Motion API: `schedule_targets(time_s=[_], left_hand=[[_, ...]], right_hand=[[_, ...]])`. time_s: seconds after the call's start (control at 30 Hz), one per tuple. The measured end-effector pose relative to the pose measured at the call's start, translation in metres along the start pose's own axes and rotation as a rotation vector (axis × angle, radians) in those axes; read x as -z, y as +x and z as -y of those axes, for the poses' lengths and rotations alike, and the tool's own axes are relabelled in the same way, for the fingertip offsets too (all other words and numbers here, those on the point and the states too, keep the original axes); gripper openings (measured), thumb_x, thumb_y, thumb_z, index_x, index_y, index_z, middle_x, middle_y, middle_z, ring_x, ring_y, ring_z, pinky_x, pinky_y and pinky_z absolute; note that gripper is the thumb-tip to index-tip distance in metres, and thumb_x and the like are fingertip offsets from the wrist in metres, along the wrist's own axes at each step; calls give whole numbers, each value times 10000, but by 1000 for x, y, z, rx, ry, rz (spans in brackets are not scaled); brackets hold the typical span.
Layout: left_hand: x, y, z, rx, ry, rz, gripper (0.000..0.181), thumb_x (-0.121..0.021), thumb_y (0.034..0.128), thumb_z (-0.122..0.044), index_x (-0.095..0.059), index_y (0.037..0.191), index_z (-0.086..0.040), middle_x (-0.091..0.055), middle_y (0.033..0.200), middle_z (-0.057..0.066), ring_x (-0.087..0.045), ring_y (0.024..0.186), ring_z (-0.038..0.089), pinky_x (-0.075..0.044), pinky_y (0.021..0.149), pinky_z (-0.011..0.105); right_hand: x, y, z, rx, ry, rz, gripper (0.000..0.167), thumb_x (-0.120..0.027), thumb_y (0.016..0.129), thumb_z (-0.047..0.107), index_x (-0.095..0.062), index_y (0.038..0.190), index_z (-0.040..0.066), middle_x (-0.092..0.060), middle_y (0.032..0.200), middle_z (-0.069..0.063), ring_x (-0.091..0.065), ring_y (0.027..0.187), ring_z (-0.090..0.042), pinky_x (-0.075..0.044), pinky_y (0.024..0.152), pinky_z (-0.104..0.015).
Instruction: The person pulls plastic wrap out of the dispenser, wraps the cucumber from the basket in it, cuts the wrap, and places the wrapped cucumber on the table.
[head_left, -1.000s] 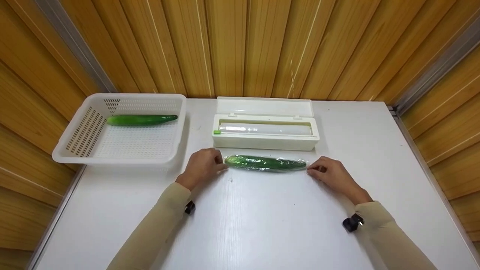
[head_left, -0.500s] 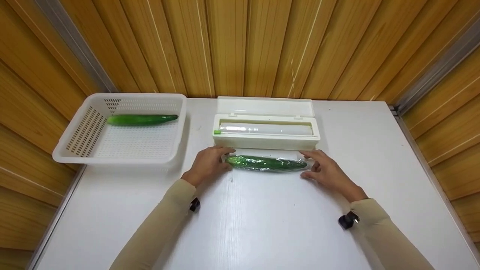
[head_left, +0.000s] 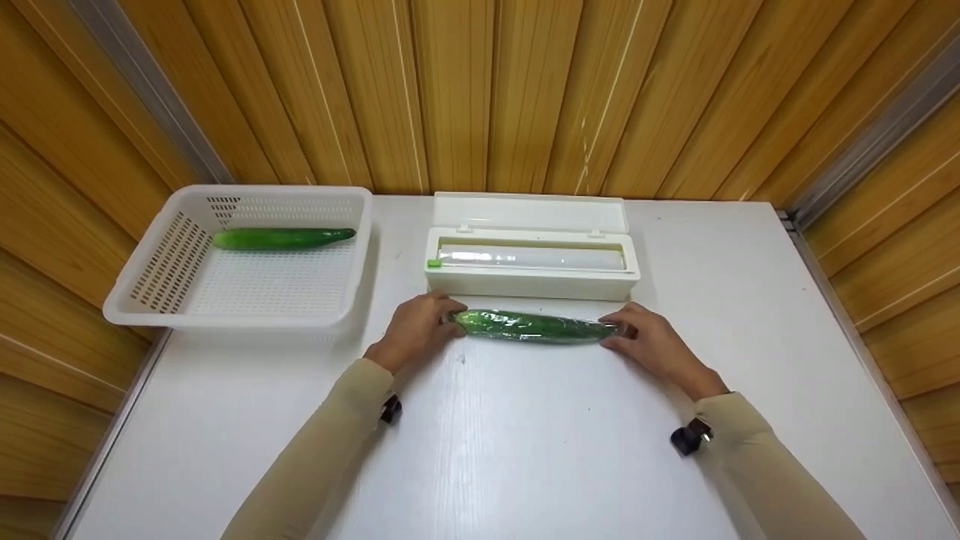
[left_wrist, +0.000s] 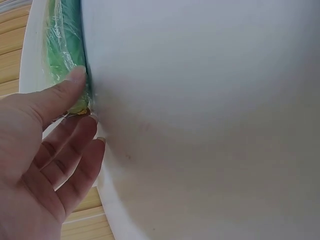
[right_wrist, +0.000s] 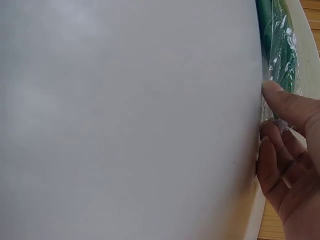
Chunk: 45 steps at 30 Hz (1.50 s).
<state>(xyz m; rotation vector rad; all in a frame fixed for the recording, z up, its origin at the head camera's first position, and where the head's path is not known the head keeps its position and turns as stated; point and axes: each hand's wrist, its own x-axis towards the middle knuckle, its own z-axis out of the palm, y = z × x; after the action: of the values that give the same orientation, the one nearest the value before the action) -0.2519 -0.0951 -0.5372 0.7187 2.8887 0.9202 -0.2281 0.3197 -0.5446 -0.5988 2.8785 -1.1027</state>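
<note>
A green cucumber wrapped in clear plastic film lies crosswise in front of the cling film box. At its left, paler end, my left hand grips it between thumb and fingers. My right hand pinches the darker right end. In the left wrist view the thumb presses on the wrapped cucumber, and several fingers curl beyond its tip. Loose film bunches at the tip in the right wrist view, by the right thumb; the cucumber's end is partly hidden there.
A white cling film box with its lid raised stands just behind the cucumber, a roll inside. At left, a white plastic basket holds an unwrapped cucumber. Wood-patterned walls border the white table.
Both hands had fingertips at the film's two ends, then spread thumb and fingers around the cucumber's ends, and now close on them. The right hand has shifted slightly left. Box and basket stay put.
</note>
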Motion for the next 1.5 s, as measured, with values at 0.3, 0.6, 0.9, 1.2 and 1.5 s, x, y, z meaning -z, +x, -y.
schedule_targets(time_s=[0.3,0.6,0.9,1.2,1.5], left_hand=[[-1,-3,1,-35,-15,34,370,-713,1020,-226,-730,1316,-4,-678,1138,101,-684,1068,295,-553,964,423],[-3,-3,4,-62,-11,29,277,-652,1066,-169,-759,1217,38,-745,1062,131,-713,1037,314,-562,948,438],[-5,-4,3,-24,-111,10,213,-621,1081,-136,-771,1076,15,-660,812,40,-623,763,186,-563,763,382],[-3,-7,-2,58,-155,65,161,-749,1012,-169,-746,1074,-21,-667,970,94,-607,910,243,-512,826,409],[-1,-9,1,-14,-18,36,159,-740,1000,-202,-754,927,-61,-739,898,43,-702,887,221,-573,858,410]], right_hand=[[0,1,-3,-71,6,-11,204,-783,977,128,-780,1159,35,-685,1029,-8,-583,890,-159,-465,779,-247],[3,-1,-4,-16,24,7,180,-706,1027,123,-796,1152,31,-634,877,16,-563,708,-107,-466,636,-236],[2,0,0,82,-103,25,166,-658,1053,147,-780,1099,44,-607,831,64,-539,714,-83,-476,678,-300],[1,0,3,56,-155,69,145,-582,1101,167,-678,1041,76,-617,909,14,-579,842,-197,-501,786,-442],[1,1,6,19,-129,101,199,-558,1118,178,-600,932,118,-547,836,30,-534,810,-201,-463,767,-422]])
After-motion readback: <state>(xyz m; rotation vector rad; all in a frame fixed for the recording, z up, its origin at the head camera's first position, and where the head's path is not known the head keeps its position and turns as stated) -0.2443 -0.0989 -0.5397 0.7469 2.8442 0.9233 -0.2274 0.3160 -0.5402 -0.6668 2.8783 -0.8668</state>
